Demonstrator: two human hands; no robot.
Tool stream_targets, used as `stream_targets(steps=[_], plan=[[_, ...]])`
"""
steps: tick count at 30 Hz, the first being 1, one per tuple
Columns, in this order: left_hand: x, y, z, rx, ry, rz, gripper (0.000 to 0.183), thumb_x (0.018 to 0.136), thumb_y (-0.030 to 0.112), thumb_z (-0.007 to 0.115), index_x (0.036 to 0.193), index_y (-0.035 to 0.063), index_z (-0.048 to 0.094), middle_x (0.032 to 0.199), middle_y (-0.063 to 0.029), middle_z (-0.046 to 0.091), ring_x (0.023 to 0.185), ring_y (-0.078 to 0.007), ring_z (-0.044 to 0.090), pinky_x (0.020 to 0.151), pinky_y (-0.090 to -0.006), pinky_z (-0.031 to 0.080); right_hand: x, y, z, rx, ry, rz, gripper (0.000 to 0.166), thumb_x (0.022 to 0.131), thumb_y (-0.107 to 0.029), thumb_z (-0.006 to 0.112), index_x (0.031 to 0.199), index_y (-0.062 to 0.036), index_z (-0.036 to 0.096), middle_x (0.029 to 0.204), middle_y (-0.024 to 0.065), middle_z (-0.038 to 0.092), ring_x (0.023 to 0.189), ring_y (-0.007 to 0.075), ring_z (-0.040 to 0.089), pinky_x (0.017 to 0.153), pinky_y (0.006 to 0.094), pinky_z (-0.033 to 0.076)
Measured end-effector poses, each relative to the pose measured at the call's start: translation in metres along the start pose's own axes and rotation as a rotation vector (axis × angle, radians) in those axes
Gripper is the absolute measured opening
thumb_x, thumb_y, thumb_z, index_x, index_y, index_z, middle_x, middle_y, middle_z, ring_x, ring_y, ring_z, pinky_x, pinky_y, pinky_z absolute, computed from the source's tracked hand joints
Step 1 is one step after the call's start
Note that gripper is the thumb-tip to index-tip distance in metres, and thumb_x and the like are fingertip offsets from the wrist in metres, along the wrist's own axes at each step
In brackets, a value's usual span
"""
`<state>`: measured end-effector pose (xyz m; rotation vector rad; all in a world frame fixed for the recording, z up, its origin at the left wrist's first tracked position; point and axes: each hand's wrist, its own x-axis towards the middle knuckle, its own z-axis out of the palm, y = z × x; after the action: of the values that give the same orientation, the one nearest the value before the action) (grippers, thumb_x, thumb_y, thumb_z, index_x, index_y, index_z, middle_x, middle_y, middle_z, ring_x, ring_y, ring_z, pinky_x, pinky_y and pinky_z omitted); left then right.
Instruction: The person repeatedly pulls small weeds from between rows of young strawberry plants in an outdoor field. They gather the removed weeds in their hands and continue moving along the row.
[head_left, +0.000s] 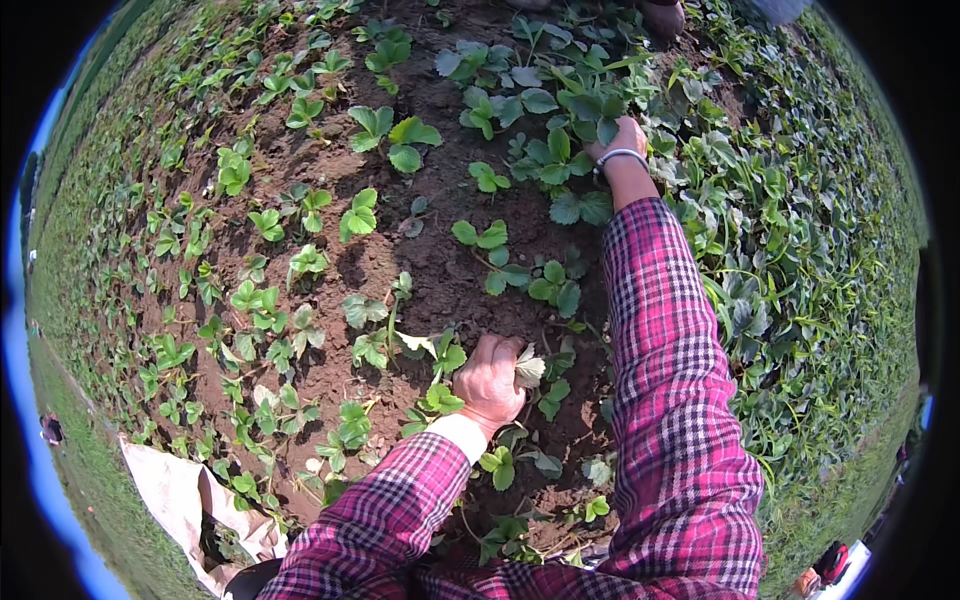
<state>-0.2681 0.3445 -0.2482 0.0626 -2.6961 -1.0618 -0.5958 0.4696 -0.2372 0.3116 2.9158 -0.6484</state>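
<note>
My left hand is curled into a fist low over the brown soil. A pale, upturned leaf sticks out at its thumb side, and what else the fist holds is hidden. Green strawberry plants grow close beside its knuckles. Farther ahead, my right hand, with a bracelet on the wrist, reaches into a leafy clump. Leaves cover those fingers, so their grip does not show.
Denser greenery with grassy blades fills the right side. Scattered small strawberry plants cover the soil at left. A pale crumpled sheet or sack lies at lower left. Another person's shoe appears at the top edge.
</note>
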Motion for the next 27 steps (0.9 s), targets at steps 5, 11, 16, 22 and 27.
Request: stream_targets(steps=[5,11,16,22,27], plan=[[0.000,0.000,-0.001,0.007,0.009,-0.009,0.028,0.063,0.010,0.060,0.091,0.0075,0.056,0.081,-0.0111,0.055,0.064,-0.0313,0.058,0.053,-0.0378,0.048,-0.015,0.032,-0.012,0.382,-0.192,0.100,0.045,0.060,-0.025,0.074,0.095,0.0003,0.063,0.096,0.0144,0.064,0.087,0.0241,0.061,0.083,0.0317,0.046],[-0.001,0.000,-0.001,0.008,-0.018,-0.026,0.033,0.060,0.006,0.058,0.093,0.0088,0.056,0.085,-0.0093,0.053,0.068,-0.0297,0.058,0.055,-0.0379,0.049,-0.057,0.001,0.015,0.127,-0.038,-0.769,0.037,0.066,-0.016,0.068,0.099,-0.0025,0.058,0.091,0.0148,0.063,0.083,0.0279,0.060,0.075,0.0342,0.048],[0.000,0.000,-0.002,0.008,-0.004,-0.002,0.033,0.060,0.005,0.058,0.093,0.0086,0.056,0.086,-0.0095,0.054,0.070,-0.0299,0.058,0.057,-0.0376,0.050,-0.036,-0.042,0.035,0.210,0.169,-0.494,0.033,0.058,-0.022,0.065,0.085,-0.0051,0.061,0.085,0.0171,0.062,0.082,0.0345,0.059,0.074,0.0371,0.049],[-0.002,0.000,-0.002,0.018,-0.026,-0.012,0.032,0.061,0.005,0.057,0.093,0.0089,0.056,0.087,-0.0097,0.054,0.071,-0.0304,0.058,0.059,-0.0376,0.049,-0.010,-0.032,0.058,0.431,0.159,-0.377,0.031,0.060,-0.020,0.065,0.089,-0.0098,0.063,0.085,0.0131,0.063,0.084,0.0332,0.059,0.075,0.0365,0.049],[0.001,0.000,-0.004,0.018,0.004,0.010,0.033,0.060,0.007,0.059,0.093,0.0063,0.056,0.084,-0.0111,0.054,0.068,-0.0316,0.057,0.056,-0.0379,0.049,-0.035,-0.029,0.043,-0.053,0.127,-0.365,0.021,0.080,-0.020,0.050,0.097,-0.0153,0.061,0.089,0.0153,0.061,0.088,0.0316,0.060,0.073,0.0401,0.049]])
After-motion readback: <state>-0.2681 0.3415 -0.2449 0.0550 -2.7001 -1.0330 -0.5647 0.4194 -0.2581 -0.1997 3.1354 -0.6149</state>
